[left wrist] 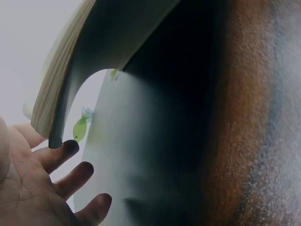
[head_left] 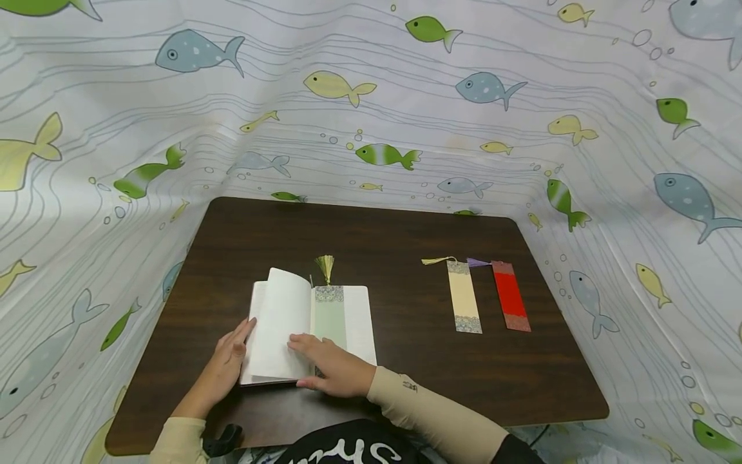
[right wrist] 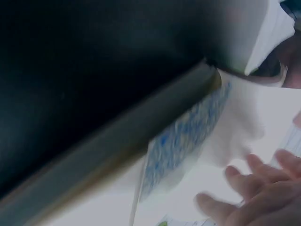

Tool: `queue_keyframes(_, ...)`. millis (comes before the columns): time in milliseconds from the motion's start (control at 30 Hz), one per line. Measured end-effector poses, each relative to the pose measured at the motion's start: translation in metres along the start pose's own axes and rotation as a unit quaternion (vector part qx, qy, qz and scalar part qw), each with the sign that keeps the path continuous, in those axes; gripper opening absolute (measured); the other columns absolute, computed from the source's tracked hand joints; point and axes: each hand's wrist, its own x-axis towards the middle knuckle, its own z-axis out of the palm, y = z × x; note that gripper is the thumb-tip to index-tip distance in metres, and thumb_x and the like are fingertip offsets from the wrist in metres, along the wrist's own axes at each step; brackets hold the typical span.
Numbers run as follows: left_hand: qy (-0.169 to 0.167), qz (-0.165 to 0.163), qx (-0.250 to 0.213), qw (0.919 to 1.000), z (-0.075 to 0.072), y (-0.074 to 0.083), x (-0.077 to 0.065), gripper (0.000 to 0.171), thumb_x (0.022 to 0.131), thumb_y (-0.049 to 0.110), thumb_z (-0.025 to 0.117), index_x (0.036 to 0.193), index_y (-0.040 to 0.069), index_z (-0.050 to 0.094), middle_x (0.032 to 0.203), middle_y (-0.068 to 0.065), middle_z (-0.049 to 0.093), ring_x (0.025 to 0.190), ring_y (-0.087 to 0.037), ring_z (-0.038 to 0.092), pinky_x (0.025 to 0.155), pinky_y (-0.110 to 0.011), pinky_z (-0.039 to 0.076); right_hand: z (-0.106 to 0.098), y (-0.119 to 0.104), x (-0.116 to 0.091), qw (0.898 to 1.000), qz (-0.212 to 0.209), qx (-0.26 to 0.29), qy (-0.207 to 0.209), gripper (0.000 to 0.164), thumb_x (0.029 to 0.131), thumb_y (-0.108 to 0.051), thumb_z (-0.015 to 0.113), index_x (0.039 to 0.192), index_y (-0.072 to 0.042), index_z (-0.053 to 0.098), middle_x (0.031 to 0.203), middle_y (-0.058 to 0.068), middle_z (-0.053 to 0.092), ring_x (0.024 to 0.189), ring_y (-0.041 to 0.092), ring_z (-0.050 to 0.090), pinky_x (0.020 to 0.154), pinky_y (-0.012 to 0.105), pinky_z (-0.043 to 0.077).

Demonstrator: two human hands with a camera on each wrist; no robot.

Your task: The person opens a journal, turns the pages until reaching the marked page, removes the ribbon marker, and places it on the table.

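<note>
An open notebook with white pages lies on the table, one left-hand leaf standing slightly raised. My left hand grips its left edge; in the left wrist view the dark cover is lifted, with fingers under its corner. Along the inner side of the right page lies a pale green bookmark, its yellow tassel sticking out past the top. My right hand reaches across the bookmark's lower part, fingers extended toward the left page. The bookmark's patterned end shows by the spine in the right wrist view.
Two more bookmarks lie to the right on the dark brown table: a cream one with a yellow tassel and a red one with a purple tassel. A fish-patterned white cloth hangs around the table's back and sides.
</note>
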Motion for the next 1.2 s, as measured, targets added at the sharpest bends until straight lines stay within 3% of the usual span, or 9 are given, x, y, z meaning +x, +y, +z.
queue_keyframes(167, -0.023, -0.030, 0.015, 0.9992, -0.001, -0.002, 0.001, 0.074, 0.101, 0.040, 0.047, 0.151, -0.006, 0.017, 0.154, -0.032, 0.019, 0.137, -0.053, 0.016, 0.100, -0.074, 0.020, 0.005, -0.003, -0.002, 0.996, -0.012, -0.085, -0.023, 0.056, 0.098, -0.044, 0.051, 0.147, -0.017, 0.041, 0.156, 0.000, 0.033, 0.143, 0.011, 0.029, 0.109, 0.054, 0.034)
queue_keyframes(300, -0.037, -0.038, 0.025, 0.9983, 0.000, -0.005, 0.002, 0.082, 0.098, 0.044, 0.052, 0.152, -0.006, 0.013, 0.153, -0.034, 0.019, 0.136, -0.054, 0.017, 0.102, -0.072, 0.021, 0.001, 0.006, -0.007, 0.991, 0.017, -0.124, 0.050, 0.045, 0.100, -0.035, 0.052, 0.139, -0.013, 0.052, 0.146, 0.001, 0.048, 0.134, 0.011, 0.045, 0.106, 0.043, 0.041)
queue_keyframes(367, -0.040, -0.040, 0.026, 0.9981, 0.001, -0.006, 0.002, 0.082, 0.099, 0.044, 0.051, 0.152, -0.006, 0.013, 0.152, -0.034, 0.020, 0.136, -0.054, 0.017, 0.102, -0.072, 0.021, -0.002, 0.014, -0.011, 0.978, 0.068, -0.159, 0.119, 0.039, 0.098, -0.030, 0.056, 0.133, -0.011, 0.058, 0.136, 0.003, 0.058, 0.124, 0.016, 0.055, 0.098, 0.038, 0.047)
queue_keyframes(433, -0.043, -0.045, 0.028, 0.9977, 0.001, -0.006, 0.002, 0.083, 0.098, 0.045, 0.051, 0.152, -0.005, 0.012, 0.152, -0.035, 0.020, 0.136, -0.054, 0.017, 0.101, -0.072, 0.022, -0.005, 0.024, -0.015, 0.955, 0.134, -0.197, 0.174, 0.035, 0.095, -0.026, 0.061, 0.126, -0.009, 0.063, 0.124, 0.005, 0.064, 0.111, 0.021, 0.061, 0.088, 0.037, 0.051)
queue_keyframes(533, -0.045, -0.051, 0.026, 0.9973, 0.000, -0.005, 0.002, 0.084, 0.098, 0.046, 0.050, 0.153, -0.003, 0.009, 0.153, -0.034, 0.018, 0.136, -0.054, 0.017, 0.101, -0.072, 0.023, -0.006, 0.033, -0.021, 0.934, 0.224, -0.205, 0.187, 0.033, 0.092, -0.025, 0.064, 0.120, -0.008, 0.066, 0.112, 0.008, 0.067, 0.097, 0.027, 0.062, 0.078, 0.041, 0.052)
queue_keyframes(733, -0.046, -0.057, 0.027, 0.9970, 0.000, -0.003, 0.002, 0.085, 0.098, 0.048, 0.050, 0.155, 0.006, 0.003, 0.155, -0.031, 0.016, 0.136, -0.054, 0.017, 0.100, -0.072, 0.024, -0.004, 0.038, -0.017, 0.948, 0.294, -0.033, 0.120, 0.043, 0.097, -0.026, 0.055, 0.131, 0.002, 0.057, 0.125, 0.017, 0.061, 0.112, 0.033, 0.058, 0.092, 0.044, 0.049)
queue_keyframes(933, -0.045, -0.058, 0.026, 0.9970, 0.000, 0.000, 0.001, 0.086, 0.097, 0.048, 0.051, 0.155, 0.006, 0.004, 0.155, -0.031, 0.017, 0.136, -0.054, 0.017, 0.100, -0.072, 0.024, -0.006, 0.032, -0.006, 0.939, 0.309, 0.115, 0.100, 0.052, 0.099, -0.026, 0.051, 0.141, 0.005, 0.043, 0.135, 0.019, 0.054, 0.126, 0.033, 0.049, 0.102, 0.045, 0.042)
queue_keyframes(1000, -0.044, -0.057, 0.026, 0.9971, 0.000, 0.000, 0.001, 0.086, 0.097, 0.048, 0.051, 0.155, 0.006, 0.004, 0.155, -0.031, 0.017, 0.136, -0.054, 0.017, 0.100, -0.072, 0.024, -0.005, 0.032, -0.003, 0.928, 0.315, 0.168, 0.102, 0.054, 0.099, -0.024, 0.051, 0.143, 0.005, 0.039, 0.132, 0.019, 0.053, 0.121, 0.032, 0.051, 0.097, 0.044, 0.044)
queue_keyframes(1200, -0.034, -0.045, 0.028, 0.9980, 0.001, 0.000, 0.001, 0.084, 0.098, 0.044, 0.052, 0.155, 0.003, 0.006, 0.154, -0.031, 0.018, 0.136, -0.054, 0.018, 0.100, -0.072, 0.023, -0.002, 0.035, 0.005, 0.875, 0.336, 0.316, 0.145, 0.063, 0.095, -0.014, 0.056, 0.149, 0.000, 0.028, 0.112, 0.009, 0.048, 0.089, 0.017, 0.050, 0.072, 0.032, 0.045)
